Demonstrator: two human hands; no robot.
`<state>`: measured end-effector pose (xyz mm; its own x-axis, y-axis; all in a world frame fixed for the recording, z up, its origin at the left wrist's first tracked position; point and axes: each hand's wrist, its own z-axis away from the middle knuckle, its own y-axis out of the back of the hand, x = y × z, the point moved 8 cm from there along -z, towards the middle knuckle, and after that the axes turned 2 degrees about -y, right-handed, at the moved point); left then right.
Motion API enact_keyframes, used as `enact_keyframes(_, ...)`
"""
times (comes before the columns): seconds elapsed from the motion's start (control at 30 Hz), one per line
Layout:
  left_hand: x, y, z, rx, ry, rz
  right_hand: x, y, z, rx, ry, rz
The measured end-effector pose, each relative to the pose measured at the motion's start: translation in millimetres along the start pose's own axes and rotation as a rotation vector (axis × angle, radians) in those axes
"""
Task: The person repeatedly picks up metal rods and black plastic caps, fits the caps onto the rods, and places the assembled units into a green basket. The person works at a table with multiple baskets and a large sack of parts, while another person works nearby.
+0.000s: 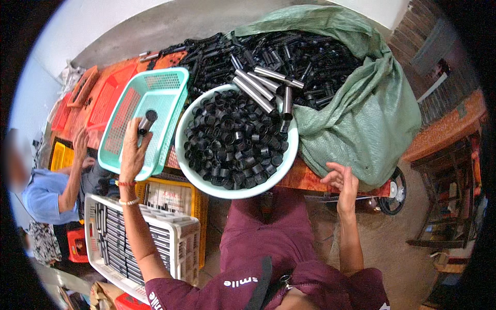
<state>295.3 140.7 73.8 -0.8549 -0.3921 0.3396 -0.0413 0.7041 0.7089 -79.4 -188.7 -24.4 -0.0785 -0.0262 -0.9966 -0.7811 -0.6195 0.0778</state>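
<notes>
My left hand (134, 152) grips a short metal tube with a black end (146, 123) over a mint-green perforated basket (178, 77). The rest of that basket shows only its bare bottom. My right hand (342, 181) hangs with its fingers apart and holds nothing, near the table's front edge and below a green woven sack. In front of me stands a pale green round basin (235, 194) heaped with small black caps (232, 139). Several shiny metal tubes (256, 89) lie across the basin's far right rim and the pile behind it.
Black parts (217, 59) cover the back of the table, partly under the green sack (372, 113). Below left, a white crate (181, 227) holds rows of tubes beside a yellow crate (199, 206). A co-worker's hand (80, 147) is at the left, near red trays (106, 101).
</notes>
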Motion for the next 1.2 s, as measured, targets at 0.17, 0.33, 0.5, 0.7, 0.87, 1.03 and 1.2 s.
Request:
enact_keyframes(0.17, -163.5, -37.3, 35.3, -0.523, 0.189, -0.359, 19.1, 15.7, 3.5, 0.04, -0.058, -0.002)
enact_keyframes(0.33, -213.7, -42.6, 52.1, -0.589, 0.338, -0.466, 3.7, 14.5, 4.8, 0.036, 0.005, -0.009)
enact_keyframes(0.5, -45.7, -33.9, -7.7, -0.252, 0.079, -0.191, -48.8, -23.9, -4.3, -0.034, 0.253, 0.28)
enact_keyframes(0.7, 87.1, -48.3, -24.7, -0.193, 0.095, 0.364, -101.9, -106.6, -44.4, -0.003, 0.613, 0.579)
enact_keyframes(0.87, 155.6, -86.2, -6.0, -0.299, 0.205, 0.724, -79.8, -134.8, -94.5, 0.081, 0.732, 0.969)
enact_keyframes(1.03, 173.8, -123.5, 20.9, -0.29, 0.435, 1.267, -118.5, -98.9, -66.7, 0.285, 0.779, 0.735)
enact_keyframes(1.2, 195.8, -148.3, 26.4, -0.356, 0.559, 1.454, -113.9, -50.4, -31.7, 0.126, 0.563, 0.039)
